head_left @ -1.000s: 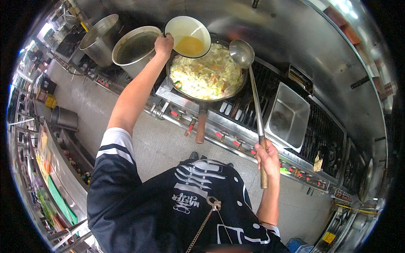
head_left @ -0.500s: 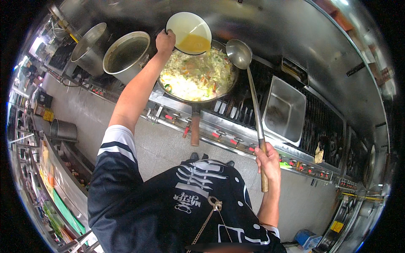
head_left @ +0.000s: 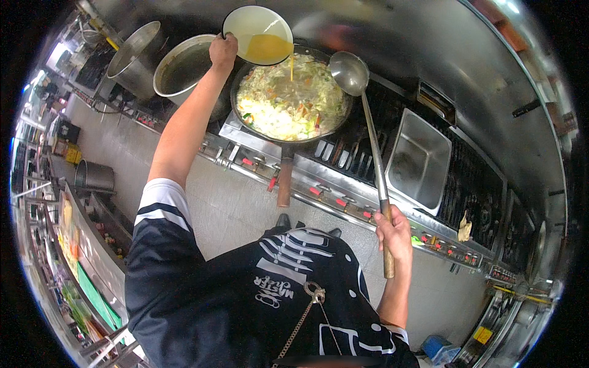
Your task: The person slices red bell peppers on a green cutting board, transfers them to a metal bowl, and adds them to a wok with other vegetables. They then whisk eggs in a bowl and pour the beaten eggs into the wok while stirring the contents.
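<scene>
My left hand (head_left: 223, 50) grips the rim of a white bowl (head_left: 257, 23) with a dark edge, tilted over a large wok. Yellow liquid (head_left: 269, 48), perhaps beaten egg, lies in the bowl, and a thin stream falls from its lip. Below it, the wok (head_left: 288, 140) is full of chopped cabbage and other vegetables (head_left: 288, 104); its wooden handle (head_left: 284, 184) points toward me. My right hand (head_left: 394, 233) is wrapped round the wooden end of a long ladle (head_left: 350, 72). The ladle's bowl hangs by the wok's right rim; whether they touch I cannot tell.
Two tall metal pots (head_left: 161, 80) (head_left: 116, 64) stand left of the wok. A rectangular steel pan (head_left: 420, 162) rests on the stove to the right. Red-handled gas valves (head_left: 316, 191) and a pipe run along the stove's front. A counter with vegetables (head_left: 76, 257) is at left.
The bowl has moved left and slightly up with my left hand, and a yellow stream now pours from it. The ladle stays in my right hand, nearly still.
</scene>
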`<state>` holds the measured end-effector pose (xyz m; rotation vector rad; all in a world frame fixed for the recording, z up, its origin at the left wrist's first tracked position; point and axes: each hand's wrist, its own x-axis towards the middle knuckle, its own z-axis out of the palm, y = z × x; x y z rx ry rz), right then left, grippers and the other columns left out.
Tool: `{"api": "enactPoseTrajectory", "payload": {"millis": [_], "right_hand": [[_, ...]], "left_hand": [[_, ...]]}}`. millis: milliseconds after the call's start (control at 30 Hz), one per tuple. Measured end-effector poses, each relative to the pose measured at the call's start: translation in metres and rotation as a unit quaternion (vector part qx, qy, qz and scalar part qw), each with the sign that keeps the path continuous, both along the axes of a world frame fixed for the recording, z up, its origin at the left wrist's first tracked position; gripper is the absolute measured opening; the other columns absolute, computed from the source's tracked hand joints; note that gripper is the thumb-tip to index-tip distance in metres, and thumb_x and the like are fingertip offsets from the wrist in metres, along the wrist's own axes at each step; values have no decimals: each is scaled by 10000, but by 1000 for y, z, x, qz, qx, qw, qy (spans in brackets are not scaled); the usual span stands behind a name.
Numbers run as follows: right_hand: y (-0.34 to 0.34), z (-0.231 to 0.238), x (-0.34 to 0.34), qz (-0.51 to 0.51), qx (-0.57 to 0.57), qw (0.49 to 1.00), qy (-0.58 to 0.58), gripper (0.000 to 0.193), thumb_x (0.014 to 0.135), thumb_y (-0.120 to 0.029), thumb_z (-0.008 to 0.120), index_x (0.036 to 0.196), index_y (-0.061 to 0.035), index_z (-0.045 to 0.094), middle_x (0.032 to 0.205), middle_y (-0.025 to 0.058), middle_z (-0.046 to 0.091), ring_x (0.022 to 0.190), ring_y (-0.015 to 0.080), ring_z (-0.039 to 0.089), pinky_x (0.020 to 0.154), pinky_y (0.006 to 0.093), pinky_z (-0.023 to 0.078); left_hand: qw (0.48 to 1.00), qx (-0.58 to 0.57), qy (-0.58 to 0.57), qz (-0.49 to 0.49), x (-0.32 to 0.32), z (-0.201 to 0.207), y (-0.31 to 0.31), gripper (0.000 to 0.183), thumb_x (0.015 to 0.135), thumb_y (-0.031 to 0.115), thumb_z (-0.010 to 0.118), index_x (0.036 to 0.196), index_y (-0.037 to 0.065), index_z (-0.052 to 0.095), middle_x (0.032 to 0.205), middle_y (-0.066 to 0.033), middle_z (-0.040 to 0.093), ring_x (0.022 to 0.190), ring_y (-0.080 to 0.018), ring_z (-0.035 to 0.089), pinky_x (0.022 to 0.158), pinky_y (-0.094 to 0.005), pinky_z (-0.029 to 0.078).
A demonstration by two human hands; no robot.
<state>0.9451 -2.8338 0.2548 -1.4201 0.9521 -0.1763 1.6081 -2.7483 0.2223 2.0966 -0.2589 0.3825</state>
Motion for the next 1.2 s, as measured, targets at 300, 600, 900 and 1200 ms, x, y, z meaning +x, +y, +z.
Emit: {"api": "enactPoseTrajectory", "payload": {"millis": [300, 600, 900, 1200], "right_hand": [[-13, -2, 8, 47, 18, 998, -25, 172, 1006, -216, 709, 1056, -80, 617, 713, -62, 530, 496, 31, 449, 379, 227, 395], [3, 3, -2, 45, 4, 999, 5, 158, 1007, -195, 704, 1065, -75, 620, 712, -60, 528, 505, 29, 454, 390, 219, 391], [24, 11, -22, -34, 4, 999, 7, 139, 1008, -184, 695, 1066, -79, 626, 690, -57, 505, 505, 30, 452, 379, 224, 387], [16, 3, -15, -33, 9, 999, -24, 171, 1017, -235, 700, 1041, -80, 634, 620, -52, 478, 462, 39, 424, 372, 219, 369]], "left_hand": [[999, -23, 35, -23, -23, 3, 43, 525, 985, 371, 481, 1132, -69, 727, 1103, -353, 711, 1107, -515, 674, 1002, -530, 520], [999, -22, 31, -16, -46, 10, -9, 468, 981, 348, 485, 1095, -27, 740, 1070, -310, 732, 1046, -513, 684, 951, -556, 539], [998, 26, -56, 7, -24, 34, -29, 429, 981, 316, 507, 1114, -25, 730, 1088, -305, 727, 1057, -480, 688, 928, -551, 545], [996, 29, -87, 15, -26, 42, 26, 438, 979, 342, 506, 1088, -12, 738, 1015, -319, 727, 1004, -514, 686, 905, -561, 549]]}}
